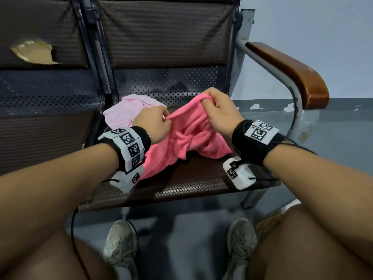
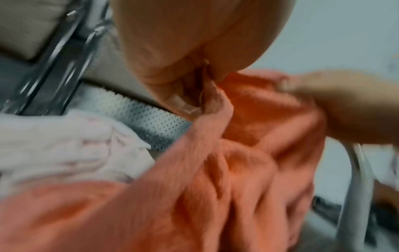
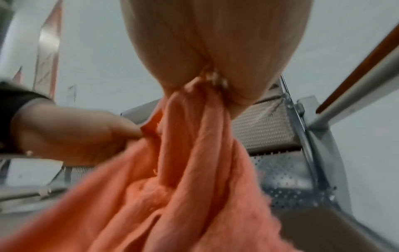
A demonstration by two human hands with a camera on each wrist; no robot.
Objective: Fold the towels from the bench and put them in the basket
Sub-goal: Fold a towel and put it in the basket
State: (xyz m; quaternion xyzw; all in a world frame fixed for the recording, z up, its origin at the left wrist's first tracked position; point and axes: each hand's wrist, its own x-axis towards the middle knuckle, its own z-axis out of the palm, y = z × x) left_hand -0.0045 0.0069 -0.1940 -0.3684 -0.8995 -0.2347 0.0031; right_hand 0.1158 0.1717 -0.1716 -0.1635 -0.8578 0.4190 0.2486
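Head view: a seated person's left hand [image 1: 154,124] and right hand [image 1: 221,112] each pinch the top edge of a crumpled bright pink towel [image 1: 187,138], lifting it above the woven seat of a metal bench [image 1: 181,184]. A pale pink towel [image 1: 129,112] lies bunched on the seat just behind it, touching it. A wooden armrest [image 1: 290,75] curves at right; grey sneakers [image 1: 121,243] rest on the floor below.

Left wrist view: blurred, the fingers [image 2: 183,71] close on a fold of the bright towel, which hangs in creases.

Right wrist view: fingers [image 3: 215,51] gather the towel's edge tightly while the cloth drapes downward.
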